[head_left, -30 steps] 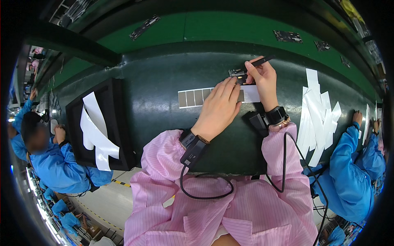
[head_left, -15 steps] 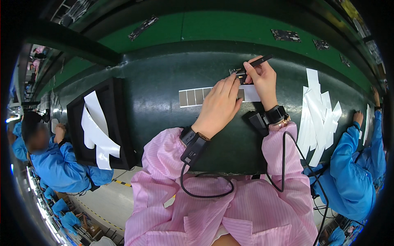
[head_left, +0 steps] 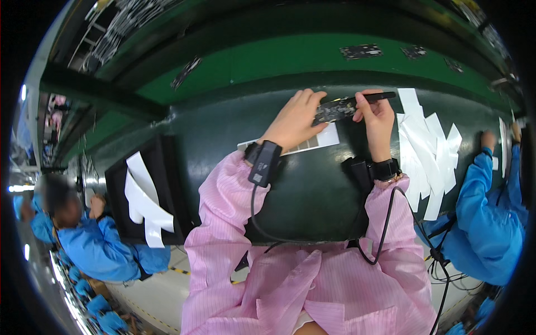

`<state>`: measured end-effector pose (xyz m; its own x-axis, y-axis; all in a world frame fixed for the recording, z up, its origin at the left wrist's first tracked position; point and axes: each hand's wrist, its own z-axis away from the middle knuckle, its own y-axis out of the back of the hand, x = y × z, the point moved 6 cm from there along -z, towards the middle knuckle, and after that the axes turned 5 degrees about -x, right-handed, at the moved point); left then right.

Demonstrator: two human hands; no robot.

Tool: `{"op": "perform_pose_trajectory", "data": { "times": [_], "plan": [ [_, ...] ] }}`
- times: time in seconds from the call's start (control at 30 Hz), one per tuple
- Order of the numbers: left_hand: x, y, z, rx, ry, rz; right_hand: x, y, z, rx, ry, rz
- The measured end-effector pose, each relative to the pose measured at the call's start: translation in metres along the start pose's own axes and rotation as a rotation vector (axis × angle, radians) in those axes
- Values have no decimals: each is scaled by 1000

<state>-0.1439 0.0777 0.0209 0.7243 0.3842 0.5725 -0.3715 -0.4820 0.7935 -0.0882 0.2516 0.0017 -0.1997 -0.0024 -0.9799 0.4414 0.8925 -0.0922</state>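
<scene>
A dark circuit board (head_left: 335, 110) covered in small parts is gripped at its left end by my left hand (head_left: 296, 120). My right hand (head_left: 375, 120) is closed round a black pen-shaped tool (head_left: 385, 96), its fingers close to the board's right end. Whether those fingers also touch the board I cannot tell. Below the board lies a white strip with grey-brown rectangular stickers (head_left: 329, 137), partly covered by my left hand and wrist.
A heap of white paper strips (head_left: 424, 151) lies to the right. At left, a black tray (head_left: 120, 215) holds more curled white strips (head_left: 146, 195). Several circuit boards (head_left: 361, 51) rest on the green surface beyond the table's raised edge. Co-workers in blue sit on both sides. Cables hang from my wrist devices.
The board, mostly hidden under my hands before, now shows between them. My left hand has moved up off the middle of the sticker strip; my right hand and tool have shifted right. The view has shifted.
</scene>
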Motion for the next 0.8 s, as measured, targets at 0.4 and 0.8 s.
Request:
{"op": "perform_pose_trajectory", "data": {
  "times": [0.4, 0.8],
  "plan": [
    [-61, 104, -37, 562, 179, -271, 14, 23, 5, 48, -116, -44],
    [-73, -38, -171, 275, 31, -160, 23, 36, -3, 136, -150, -202]
  ]
}}
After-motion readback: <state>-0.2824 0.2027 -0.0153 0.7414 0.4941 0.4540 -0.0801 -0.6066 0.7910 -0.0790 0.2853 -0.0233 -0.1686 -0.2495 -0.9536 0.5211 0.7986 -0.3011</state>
